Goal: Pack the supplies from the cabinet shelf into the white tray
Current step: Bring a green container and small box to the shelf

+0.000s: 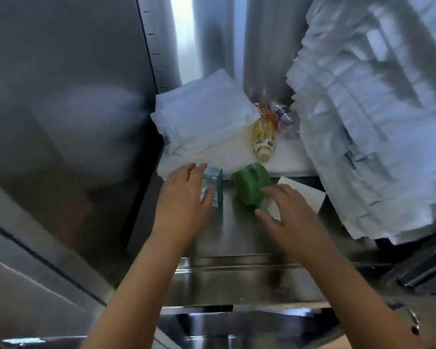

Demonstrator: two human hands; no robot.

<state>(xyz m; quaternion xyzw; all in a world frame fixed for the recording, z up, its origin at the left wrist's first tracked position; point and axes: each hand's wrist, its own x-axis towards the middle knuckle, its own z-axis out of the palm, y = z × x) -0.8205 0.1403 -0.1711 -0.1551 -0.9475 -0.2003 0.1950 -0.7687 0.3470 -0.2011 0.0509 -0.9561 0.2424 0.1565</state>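
On the steel cabinet shelf (237,238) stands a small teal box (215,187). My left hand (184,197) grips it, thumb on its front and fingers over its top. To its right lies a green plastic object (249,183). My right hand (285,215) hovers just right of it with fingers spread; the fingertips are at its edge and hold nothing. A white card (302,195) lies partly under that hand. Further back a yellow bottle (262,139) and a clear bottle (286,119) lie on a white flat surface (290,159); I cannot tell whether it is the tray.
Folded white cloths (202,117) are stacked at the back left. A tall leaning stack of white packaged pads (368,122) fills the right side. The steel cabinet wall (73,109) closes the left. The shelf's front lip (237,268) lies under my forearms.
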